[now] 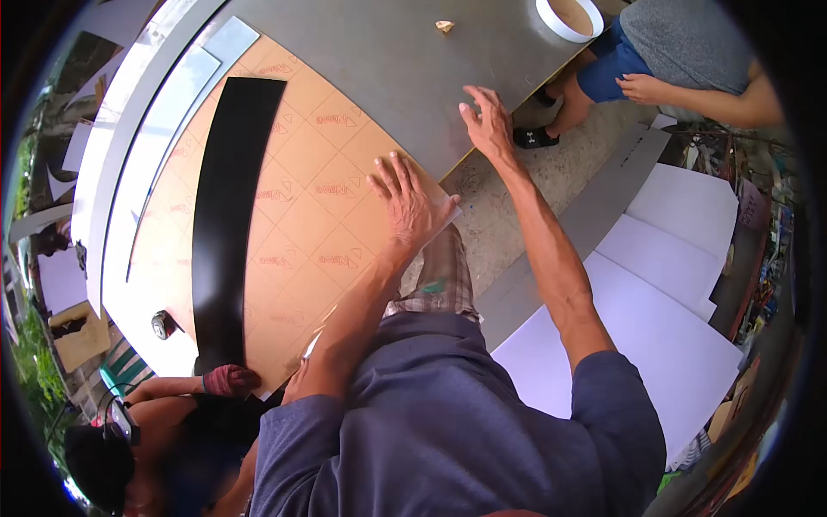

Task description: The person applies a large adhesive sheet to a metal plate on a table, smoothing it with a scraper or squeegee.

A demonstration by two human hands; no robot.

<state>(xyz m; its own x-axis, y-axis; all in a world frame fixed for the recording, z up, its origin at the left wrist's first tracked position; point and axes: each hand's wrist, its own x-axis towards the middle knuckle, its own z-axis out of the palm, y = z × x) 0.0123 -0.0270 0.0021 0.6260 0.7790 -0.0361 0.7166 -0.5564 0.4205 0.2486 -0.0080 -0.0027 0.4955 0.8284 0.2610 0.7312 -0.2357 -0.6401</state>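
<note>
My left hand lies on the right corner of a large sheet faced with brown printed paper, its fingers spread and its thumb out over the corner. A long, slightly curved glossy black strip rests across the sheet, left of this hand. My right hand is held at the edge of the grey tabletop, fingers apart and nothing in them. Pale clear-looking strips overlap the sheet's far left side.
A white ring and a small crumpled tan piece sit on the tabletop. One person is at the far right. Another person's wrapped hand touches the near left sheet edge. Large white panels lie to my right.
</note>
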